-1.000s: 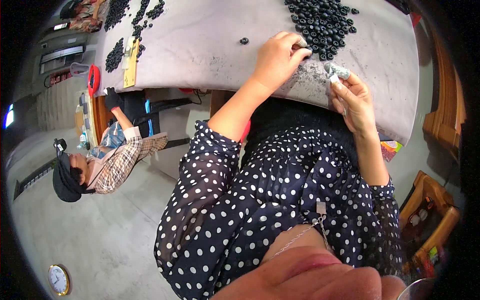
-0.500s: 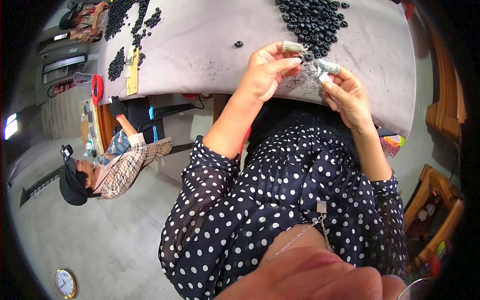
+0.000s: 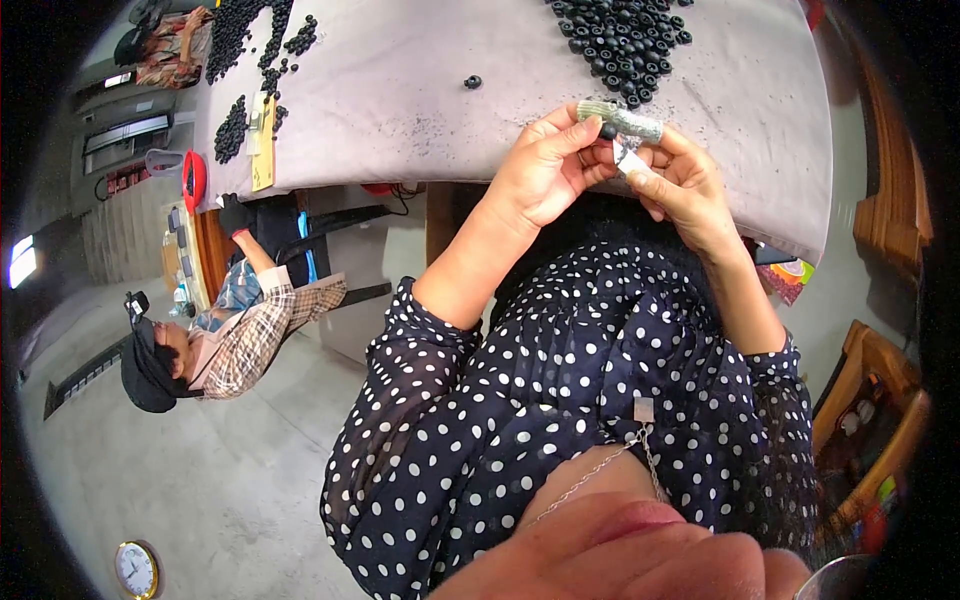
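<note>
My left hand [image 3: 545,168] pinches a small round black part [image 3: 608,130], which looks like rubber, between thumb and covered index finger. A whitish-green finger cover [image 3: 596,112] wraps that index fingertip. Closed around a small flat white piece [image 3: 628,158], perhaps a blade or scraper, my right hand [image 3: 690,188] meets the left just over the table's near edge. Its index finger also wears a pale cover [image 3: 643,127]. The white piece is at or very near the black part; contact is hard to make out. Beyond both hands lies a heap of similar black parts [image 3: 620,50].
One black part [image 3: 473,82] lies alone on the grey-covered table [image 3: 390,100]. Dark crumbs are scattered by the heap. At left are more black piles [image 3: 230,130], a yellow strip [image 3: 264,150], a red bowl [image 3: 195,180] and a seated co-worker [image 3: 250,350]. Wooden furniture [image 3: 865,420] stands right.
My hands have come together. My left hand has drawn a black part away from the heap toward me, and the white piece in my right hand has moved left to it.
</note>
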The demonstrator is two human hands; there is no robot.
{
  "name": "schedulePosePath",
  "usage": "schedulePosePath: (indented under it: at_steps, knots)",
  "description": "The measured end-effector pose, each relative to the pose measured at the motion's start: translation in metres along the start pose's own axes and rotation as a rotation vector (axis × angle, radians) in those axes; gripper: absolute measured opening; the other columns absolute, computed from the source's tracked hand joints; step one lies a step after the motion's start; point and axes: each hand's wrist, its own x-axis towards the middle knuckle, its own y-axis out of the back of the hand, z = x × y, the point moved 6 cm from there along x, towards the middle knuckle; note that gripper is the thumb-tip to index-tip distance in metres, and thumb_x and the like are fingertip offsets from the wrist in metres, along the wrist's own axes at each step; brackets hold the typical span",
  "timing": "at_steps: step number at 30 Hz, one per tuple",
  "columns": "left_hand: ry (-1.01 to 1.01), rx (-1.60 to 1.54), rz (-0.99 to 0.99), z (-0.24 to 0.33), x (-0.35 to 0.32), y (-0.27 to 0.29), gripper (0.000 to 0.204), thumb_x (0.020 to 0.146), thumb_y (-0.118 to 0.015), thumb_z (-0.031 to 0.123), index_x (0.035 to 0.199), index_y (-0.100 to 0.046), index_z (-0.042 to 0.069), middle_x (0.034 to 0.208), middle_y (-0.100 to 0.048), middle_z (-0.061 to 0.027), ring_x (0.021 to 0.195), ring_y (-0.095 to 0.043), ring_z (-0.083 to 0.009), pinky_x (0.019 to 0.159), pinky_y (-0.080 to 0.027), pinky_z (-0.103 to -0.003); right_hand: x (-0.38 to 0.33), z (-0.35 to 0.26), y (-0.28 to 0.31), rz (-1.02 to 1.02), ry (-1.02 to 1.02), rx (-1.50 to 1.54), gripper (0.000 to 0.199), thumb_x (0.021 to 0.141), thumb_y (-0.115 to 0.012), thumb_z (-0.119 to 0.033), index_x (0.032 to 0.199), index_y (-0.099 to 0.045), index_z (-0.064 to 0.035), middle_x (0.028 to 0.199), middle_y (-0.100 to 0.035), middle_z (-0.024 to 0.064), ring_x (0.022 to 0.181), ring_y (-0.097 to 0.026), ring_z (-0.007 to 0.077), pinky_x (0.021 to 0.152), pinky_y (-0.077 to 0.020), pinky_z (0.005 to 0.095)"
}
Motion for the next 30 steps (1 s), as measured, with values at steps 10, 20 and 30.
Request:
schedulePosePath:
  at_steps: [10,20,30]
  knots:
    - [-0.178,0.212,0.119,0.003,-0.003,-0.009,0.011,0.087,-0.06,0.016,0.092,-0.059,0.007,0.075,-0.061,-0.0003,0.063,-0.056,-0.0069,0.061,-0.05,-0.021,-0.002,0.003,0.001,-0.074,-0.019,0.057,0.035,0.083,-0.063,-0.011,0.115,-0.053,-0.0014,0.085,-0.06,-0.0011,0.058,-0.044,-0.0002,0.045,-0.0334,0.0133]
    - [-0.278,0.174,0.223,-0.005,-0.005,-0.014,0.009,0.089,-0.056,0.014,0.094,-0.058,0.006,0.081,-0.061,-0.0015,0.065,-0.056,-0.0066,0.062,-0.05,-0.021,0.0,0.006,0.001,-0.057,0.001,0.053,0.034,0.082,-0.064,-0.012,0.113,-0.054,-0.0013,0.074,-0.053,-0.0043,0.055,-0.043,0.0003,0.045,-0.0332,0.0139]
    - [-0.28,0.189,0.206,-0.005,-0.008,-0.017,0.011,0.092,-0.053,0.015,0.095,-0.056,0.006,0.069,-0.055,0.0013,0.059,-0.05,-0.0061,0.054,-0.045,-0.021,-0.001,0.001,-0.002,-0.069,-0.015,0.021,0.038,0.082,-0.065,-0.012,0.115,-0.052,-0.0007,0.089,-0.062,0.0014,0.061,-0.048,0.0004,0.046,-0.0349,0.0133]
